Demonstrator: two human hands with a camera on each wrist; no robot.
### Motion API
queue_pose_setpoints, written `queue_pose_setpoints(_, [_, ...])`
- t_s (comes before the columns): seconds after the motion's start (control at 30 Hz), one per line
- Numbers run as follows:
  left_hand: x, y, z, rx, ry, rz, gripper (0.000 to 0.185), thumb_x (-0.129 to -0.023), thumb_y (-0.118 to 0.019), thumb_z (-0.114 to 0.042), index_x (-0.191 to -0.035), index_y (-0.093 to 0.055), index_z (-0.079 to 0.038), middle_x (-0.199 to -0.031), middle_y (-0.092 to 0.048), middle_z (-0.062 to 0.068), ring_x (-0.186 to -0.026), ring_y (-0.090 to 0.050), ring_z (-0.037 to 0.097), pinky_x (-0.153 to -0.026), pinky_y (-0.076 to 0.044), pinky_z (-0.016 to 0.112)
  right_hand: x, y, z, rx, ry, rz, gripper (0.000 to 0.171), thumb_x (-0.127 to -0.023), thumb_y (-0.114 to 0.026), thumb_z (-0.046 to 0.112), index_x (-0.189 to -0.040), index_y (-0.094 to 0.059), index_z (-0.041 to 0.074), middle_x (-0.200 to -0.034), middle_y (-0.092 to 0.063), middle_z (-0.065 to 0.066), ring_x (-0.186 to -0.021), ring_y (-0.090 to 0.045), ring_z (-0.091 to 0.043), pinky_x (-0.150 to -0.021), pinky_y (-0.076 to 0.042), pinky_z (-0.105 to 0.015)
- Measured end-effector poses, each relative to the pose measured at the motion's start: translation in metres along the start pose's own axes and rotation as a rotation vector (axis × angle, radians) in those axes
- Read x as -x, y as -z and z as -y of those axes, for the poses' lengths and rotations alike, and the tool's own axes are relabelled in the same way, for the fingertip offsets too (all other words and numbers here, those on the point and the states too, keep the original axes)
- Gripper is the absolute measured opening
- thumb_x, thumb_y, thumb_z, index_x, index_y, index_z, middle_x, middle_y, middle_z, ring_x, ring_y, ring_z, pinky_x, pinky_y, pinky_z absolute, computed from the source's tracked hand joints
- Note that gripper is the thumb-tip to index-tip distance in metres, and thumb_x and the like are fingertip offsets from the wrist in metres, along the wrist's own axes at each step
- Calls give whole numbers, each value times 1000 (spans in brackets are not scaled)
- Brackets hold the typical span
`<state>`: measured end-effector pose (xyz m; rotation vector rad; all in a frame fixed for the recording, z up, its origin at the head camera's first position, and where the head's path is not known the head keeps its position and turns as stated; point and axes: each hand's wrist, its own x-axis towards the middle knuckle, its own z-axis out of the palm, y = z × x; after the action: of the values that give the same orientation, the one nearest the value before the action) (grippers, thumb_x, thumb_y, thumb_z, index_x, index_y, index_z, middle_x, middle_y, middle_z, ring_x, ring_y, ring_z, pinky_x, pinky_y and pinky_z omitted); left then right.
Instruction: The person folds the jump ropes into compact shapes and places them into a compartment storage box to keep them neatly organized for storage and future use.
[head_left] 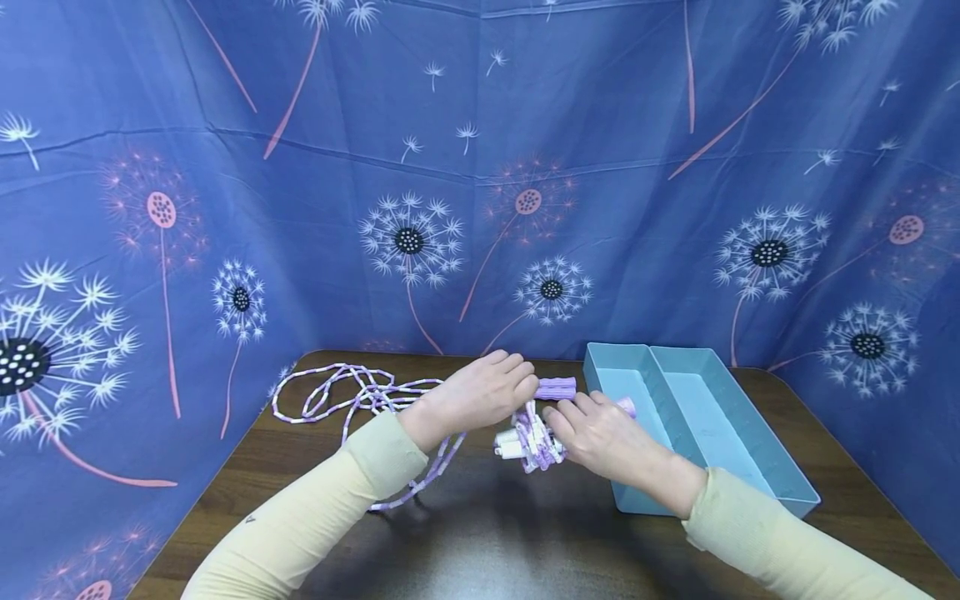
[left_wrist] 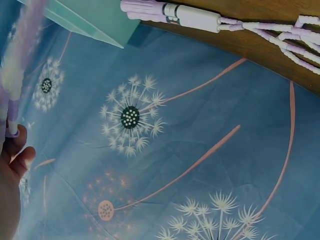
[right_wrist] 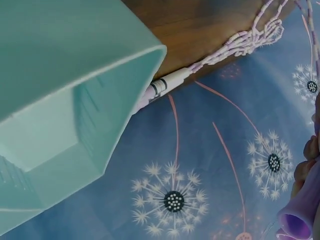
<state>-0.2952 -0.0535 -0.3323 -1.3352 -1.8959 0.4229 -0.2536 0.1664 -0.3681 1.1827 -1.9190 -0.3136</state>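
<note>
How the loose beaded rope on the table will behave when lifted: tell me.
The loose beaded rope looks floppy, since it lies in soft curves of short segments. It may snag on itself where its loops cross. Its handle could roll, as its body looks round.

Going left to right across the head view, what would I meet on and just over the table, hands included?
Loosely looped beaded rope, left hand, bunched beaded rope, right hand, teal two-compartment tray.
</note>
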Motion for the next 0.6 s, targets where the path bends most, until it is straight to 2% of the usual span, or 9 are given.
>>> queue_pose_setpoints(0.17, [1, -5, 2, 26, 4, -41, 19, -97, -34, -9, -88, -51, -12, -83, -52, -1, -75, -47, 16, -68, -39, 28, -1, 4, 0, 5, 21, -41, 26, -88, -37, 12, -98, -59, 3, -77, -56, -6, -62, -52, -22, -56, -41, -32])
queue_pose_setpoints(0.27, [3, -9, 4, 19, 41, -11, 18, -97, -35, -9, -91, -51, -12, -84, -53, -2, -76, -48, 16, -69, -39, 27, -2, 5, 1, 0, 32, -77, 26, -88, -36, 11, -97, -59, 3, -76, -56, -6, -62, -52, -21, -56, -41, -32])
queue_pose_setpoints(0.4, [5, -17, 3, 50, 78, 38, 13, -96, -39, -9, -95, -52, -12, -88, -54, -2, -78, -49, 15, -70, -40, 26, -4, 7, 0, -19, 35, -105, 24, -79, -51, 14, -98, -59, 2, -78, -57, -7, -64, -52, -22, -57, -42, -33])
queue_pose_setpoints(0.53, [4, -24, -5, 121, 104, 11, 6, -91, -48, -8, -96, -51, -11, -89, -55, -2, -79, -50, 15, -69, -40, 26, -6, 9, -3, -40, 16, -127, 41, -66, -71, 18, -100, -59, 0, -82, -59, -8, -67, -55, -24, -58, -44, -33])
queue_pose_setpoints(0.6, [5, -25, -8, 142, 120, 13, 9, -89, -51, -7, -97, -50, -11, -91, -55, -1, -81, -51, 15, -70, -40, 26, -7, 11, -5, -45, -2, -137, 47, -60, -78, 19, -99, -59, 0, -82, -60, -8, -67, -55, -24, -58, -44, -33])
